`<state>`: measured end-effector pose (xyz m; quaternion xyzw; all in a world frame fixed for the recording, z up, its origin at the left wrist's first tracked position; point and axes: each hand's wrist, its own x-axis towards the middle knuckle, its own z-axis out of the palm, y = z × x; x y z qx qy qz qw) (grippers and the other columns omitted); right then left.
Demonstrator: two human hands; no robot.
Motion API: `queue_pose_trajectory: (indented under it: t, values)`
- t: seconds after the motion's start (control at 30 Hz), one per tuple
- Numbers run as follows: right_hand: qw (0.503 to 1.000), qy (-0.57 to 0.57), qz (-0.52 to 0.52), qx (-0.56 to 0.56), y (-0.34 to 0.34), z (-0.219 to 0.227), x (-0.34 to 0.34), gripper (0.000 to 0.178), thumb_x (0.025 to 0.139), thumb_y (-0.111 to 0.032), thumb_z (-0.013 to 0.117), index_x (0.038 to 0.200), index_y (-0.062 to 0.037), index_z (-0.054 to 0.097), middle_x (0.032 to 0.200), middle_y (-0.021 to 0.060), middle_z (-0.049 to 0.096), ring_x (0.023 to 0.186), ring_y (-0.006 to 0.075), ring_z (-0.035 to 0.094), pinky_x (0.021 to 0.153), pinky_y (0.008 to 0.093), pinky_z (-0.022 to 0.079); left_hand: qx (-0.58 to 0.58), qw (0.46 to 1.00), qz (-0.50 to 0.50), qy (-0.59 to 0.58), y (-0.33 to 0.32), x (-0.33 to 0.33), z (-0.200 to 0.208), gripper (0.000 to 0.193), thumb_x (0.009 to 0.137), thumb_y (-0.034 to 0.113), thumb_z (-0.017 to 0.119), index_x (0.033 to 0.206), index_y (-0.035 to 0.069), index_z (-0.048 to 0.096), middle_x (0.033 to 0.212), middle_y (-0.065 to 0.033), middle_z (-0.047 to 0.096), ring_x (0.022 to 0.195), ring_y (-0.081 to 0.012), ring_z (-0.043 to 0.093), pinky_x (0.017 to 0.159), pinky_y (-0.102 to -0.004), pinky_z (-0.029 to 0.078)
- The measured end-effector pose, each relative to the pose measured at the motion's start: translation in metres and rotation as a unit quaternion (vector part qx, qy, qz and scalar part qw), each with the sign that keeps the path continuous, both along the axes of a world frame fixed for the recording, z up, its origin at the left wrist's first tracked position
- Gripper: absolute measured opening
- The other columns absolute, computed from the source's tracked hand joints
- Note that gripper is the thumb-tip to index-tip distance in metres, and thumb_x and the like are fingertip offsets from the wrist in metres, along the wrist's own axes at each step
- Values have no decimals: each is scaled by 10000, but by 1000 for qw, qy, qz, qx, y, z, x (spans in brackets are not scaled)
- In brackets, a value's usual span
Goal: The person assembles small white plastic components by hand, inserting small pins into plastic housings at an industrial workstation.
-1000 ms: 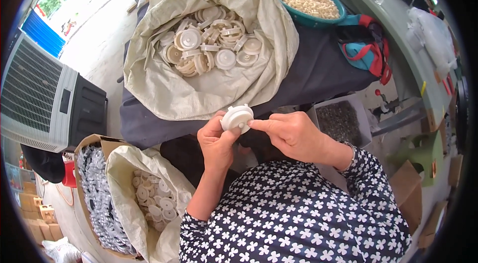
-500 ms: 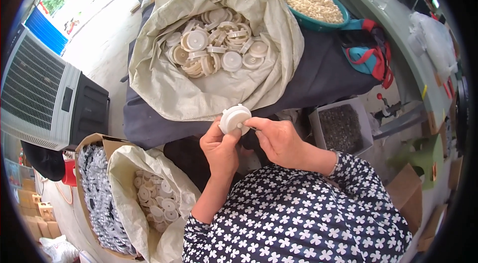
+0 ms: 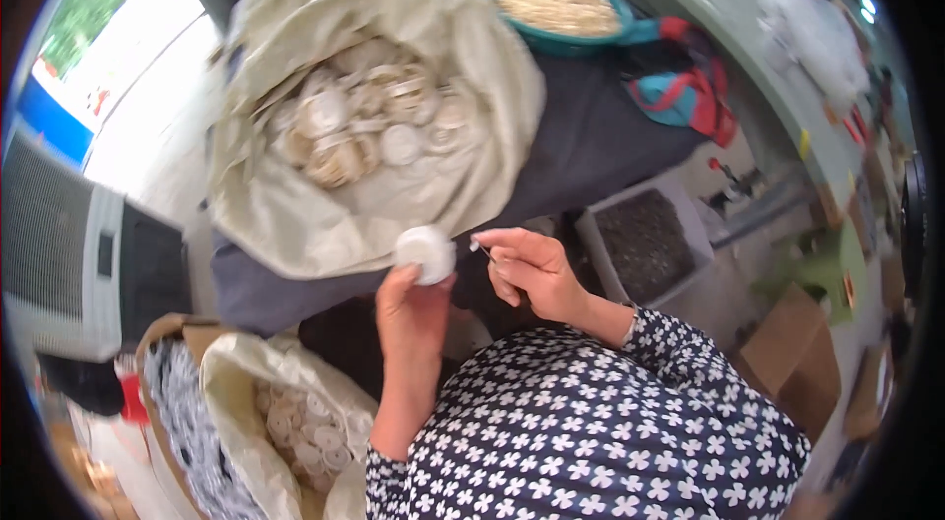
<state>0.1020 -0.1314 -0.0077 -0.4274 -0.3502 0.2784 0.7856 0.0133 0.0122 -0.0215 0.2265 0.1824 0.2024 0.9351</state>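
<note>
My left hand [image 3: 409, 315] holds up a round white plastic disc part [image 3: 425, 253], thumb in front and fingers behind. To its right, my right hand [image 3: 537, 274] pinches a small white piece [image 3: 474, 245] between thumb and fingertip, a short gap from the disc. The piece is too small to make out its kind. Just beyond the hands, a large pale woven sack [image 3: 266, 230] lies gaping on a dark cloth, with many similar discs [image 3: 404, 144] inside. A second sack [image 3: 234, 400] at lower left holds more white discs [image 3: 313, 433].
A teal basin [image 3: 561, 44] of small cream-coloured pieces stands at the far side of the dark cloth [image 3: 600, 117]. Beside it lies a red and blue bag [image 3: 679, 97]. A pale bin [image 3: 691, 276] with dark bits sits at right. An air cooler [image 3: 54, 235] stands at left.
My right hand has drawn away from the disc, with the small white piece at its fingertips. The disc in my left hand has turned. The whole view has shifted and blurred.
</note>
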Motion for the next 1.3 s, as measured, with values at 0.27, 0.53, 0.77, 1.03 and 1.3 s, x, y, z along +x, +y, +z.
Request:
queue_pose_trajectory:
  t: [0.27, 0.53, 0.77, 1.03, 1.3]
  values:
    - [867, 120, -390, -287, -150, -146, 69, 380, 784, 31, 415, 1132, -32, 555, 625, -7, 516, 472, 69, 432, 436, 207, 371, 47, 998, 34, -28, 17, -17, -21, 320, 742, 95, 584, 1045, 3, 535, 1043, -130, 585, 930, -229, 551, 722, -358, 423]
    - [677, -57, -487, -549, -273, -253, 85, 401, 757, 28, 414, 1134, 0, 546, 796, 161, 627, 568, 203, 580, 490, 317, 444, 80, 996, -3, -28, 11, -15, -30, 304, 742, 79, 587, 1032, 3, 534, 1039, -126, 575, 925, -229, 538, 702, -356, 409]
    - [710, 218, -532, -407, -243, -240, 108, 167, 835, -63, 455, 940, -4, 569, 580, 71, 527, 428, 155, 482, 381, 290, 368, 79, 996, -21, -32, 15, -19, -30, 394, 726, 108, 609, 1093, 1, 515, 1064, -120, 572, 943, -244, 553, 753, -369, 441]
    - [967, 105, -108, -205, -61, -8, 34, 123, 843, -85, 541, 927, -30, 612, 567, -44, 487, 454, 20, 407, 415, 172, 321, 97, 967, -205, -119, -9, 0, -12, 422, 765, 278, 626, 1009, -54, 532, 930, -185, 578, 845, -285, 533, 700, -351, 421]
    - [980, -32, 146, -134, 5, 19, 5, 174, 868, -1, 480, 1021, 25, 559, 763, 7, 574, 627, 55, 530, 571, 204, 458, 112, 973, -179, -93, -12, -21, -9, 402, 816, 282, 599, 1035, -50, 544, 923, -152, 616, 795, -237, 605, 706, -340, 473]
